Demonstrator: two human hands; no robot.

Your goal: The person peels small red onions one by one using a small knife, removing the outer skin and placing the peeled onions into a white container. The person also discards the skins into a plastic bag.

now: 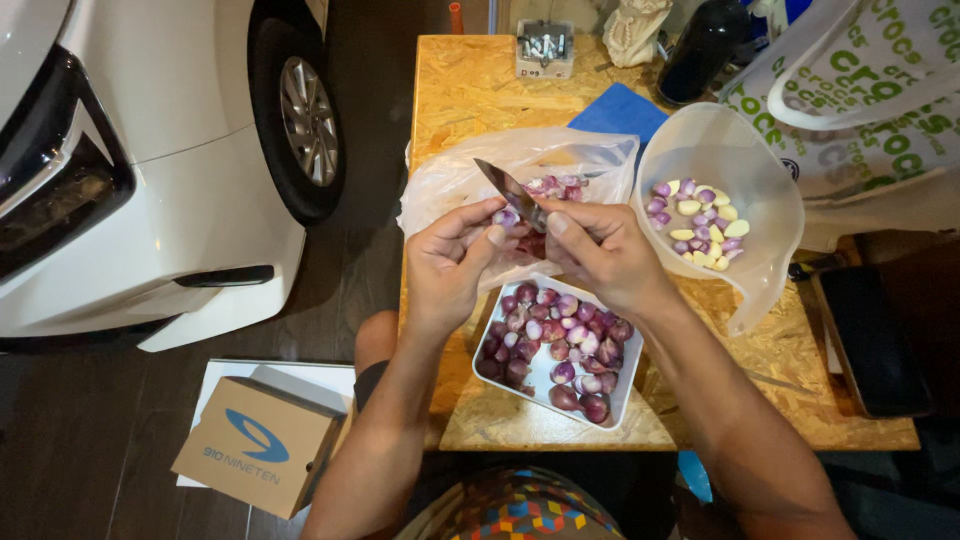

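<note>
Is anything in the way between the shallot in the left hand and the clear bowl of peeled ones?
Only the right hand with the knife sits between the shallot and the clear bowl.

White car [150,150] parked beside my table; cardboard box [258,445] on floor; blue cloth [620,112], black bottle [705,45] at far edge.

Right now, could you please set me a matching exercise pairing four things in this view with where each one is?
Things:
1. knife
2. white square tray
3. clear plastic jug
4. cardboard box

Places:
A. on the floor
B. in the right hand
C. right of the hands, holding peeled shallots
D. nearest the person, full of unpeeled shallots

Pairs: 1-B, 2-D, 3-C, 4-A
</note>
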